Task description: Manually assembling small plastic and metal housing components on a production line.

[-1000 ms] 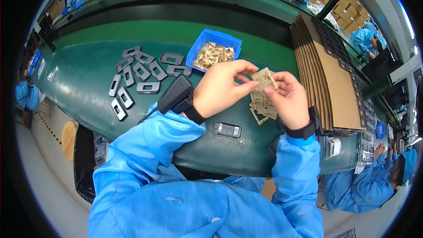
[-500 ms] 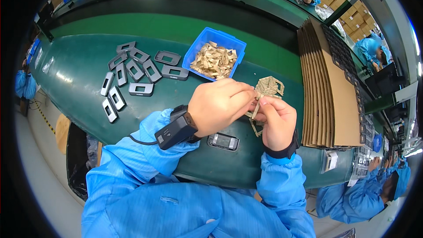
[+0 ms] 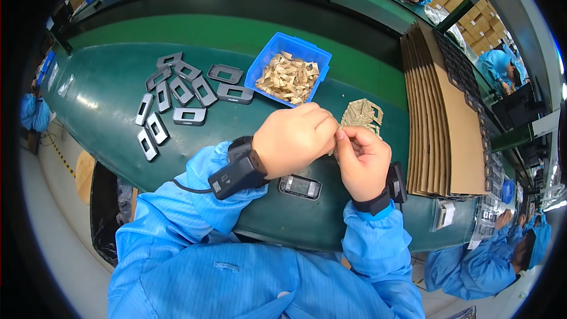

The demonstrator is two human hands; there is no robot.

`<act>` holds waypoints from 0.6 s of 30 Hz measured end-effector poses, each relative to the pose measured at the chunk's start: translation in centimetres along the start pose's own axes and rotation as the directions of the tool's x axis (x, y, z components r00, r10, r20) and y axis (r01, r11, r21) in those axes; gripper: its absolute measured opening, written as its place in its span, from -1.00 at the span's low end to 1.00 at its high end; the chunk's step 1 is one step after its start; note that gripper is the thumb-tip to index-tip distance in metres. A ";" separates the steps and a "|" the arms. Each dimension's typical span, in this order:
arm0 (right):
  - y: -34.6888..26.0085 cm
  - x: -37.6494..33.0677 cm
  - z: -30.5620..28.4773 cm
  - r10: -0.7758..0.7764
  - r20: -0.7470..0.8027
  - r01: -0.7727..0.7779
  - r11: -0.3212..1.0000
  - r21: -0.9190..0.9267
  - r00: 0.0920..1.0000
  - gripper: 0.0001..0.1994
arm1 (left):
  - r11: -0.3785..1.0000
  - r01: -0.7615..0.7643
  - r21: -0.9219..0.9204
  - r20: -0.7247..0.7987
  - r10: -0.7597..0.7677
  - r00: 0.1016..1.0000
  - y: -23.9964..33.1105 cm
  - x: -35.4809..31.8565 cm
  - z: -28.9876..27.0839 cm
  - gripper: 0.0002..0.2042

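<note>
Over the right part of the bench, my left hand [image 3: 295,140] and my right hand [image 3: 365,165] meet fingertip to fingertip, both closed in a pinch. A thin tan paper frame was between them a moment earlier; now the fingers hide nearly all of it. Just beyond my right hand lies a loose pile of tan paper frames [image 3: 362,113]. Below my hands, a small dark rectangular device [image 3: 300,187] with a grey screen lies flat on the bench. Past my left hand stands a blue bin [image 3: 323,59] with many tan paper scraps [image 3: 287,78] in it.
Several dark grey housings with rectangular openings [image 3: 189,116] lie on the left of the green bench [image 3: 112,136]. Upright cardboard sheets [image 3: 434,136] stand at the right, with black parts behind them. A small clear bag [image 3: 443,215] lies at the right front. Co-workers in blue sit around.
My hands have drawn closer together, and the tan frame that hung below my fingers is now mostly out of sight. My right hand has shifted slightly left.
</note>
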State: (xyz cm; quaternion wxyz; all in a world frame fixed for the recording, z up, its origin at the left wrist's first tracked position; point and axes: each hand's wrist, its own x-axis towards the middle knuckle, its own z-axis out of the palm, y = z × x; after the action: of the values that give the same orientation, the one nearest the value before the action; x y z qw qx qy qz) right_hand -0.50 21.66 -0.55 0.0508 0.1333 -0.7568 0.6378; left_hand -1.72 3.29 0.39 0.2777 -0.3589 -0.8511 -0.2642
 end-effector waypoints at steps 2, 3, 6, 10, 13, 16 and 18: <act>0.0 0.1 0.0 0.011 -0.010 -0.010 1.000 0.014 1.000 -0.94 | 0.993 0.049 -0.105 -0.096 -0.059 0.994 -0.5 0.1 0.1 -0.86; 0.2 0.2 0.0 0.021 -0.009 -0.021 1.000 0.013 1.000 -0.93 | 0.993 0.046 -0.105 -0.095 -0.056 0.994 -0.8 0.1 0.3 -0.86; -0.3 0.5 -0.3 0.148 0.000 -0.147 0.983 0.111 0.989 -0.90 | 0.919 0.339 -0.202 -0.196 -0.377 0.905 -1.8 0.6 -0.3 -0.92; -0.4 1.4 -1.0 0.331 0.093 -0.343 0.901 0.267 0.939 -0.87 | 0.863 0.500 0.070 -0.254 -0.470 0.846 -5.8 0.2 -2.1 -0.90; 0.3 1.4 -1.1 0.347 0.145 -0.377 0.847 0.376 0.926 -0.85 | 0.828 0.549 0.114 -0.166 -0.529 0.832 -6.7 0.1 -2.7 -0.89; 0.7 1.6 -1.1 0.320 0.153 -0.355 0.854 0.381 0.935 -0.84 | 0.910 0.414 0.009 -0.164 -0.407 0.898 -6.3 0.0 -2.2 -0.84; 0.9 1.7 -1.3 0.338 0.147 -0.368 0.831 0.418 0.930 -0.82 | 0.967 0.176 -0.184 -0.041 -0.187 0.982 -5.3 0.2 -2.3 -0.82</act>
State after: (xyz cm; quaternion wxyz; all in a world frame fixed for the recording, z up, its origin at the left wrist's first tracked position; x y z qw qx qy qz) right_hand -2.49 22.83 -0.80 -0.1244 0.0203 -0.6064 0.7851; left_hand -5.20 -1.35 0.78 0.2436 -0.2952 -0.8446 -0.3744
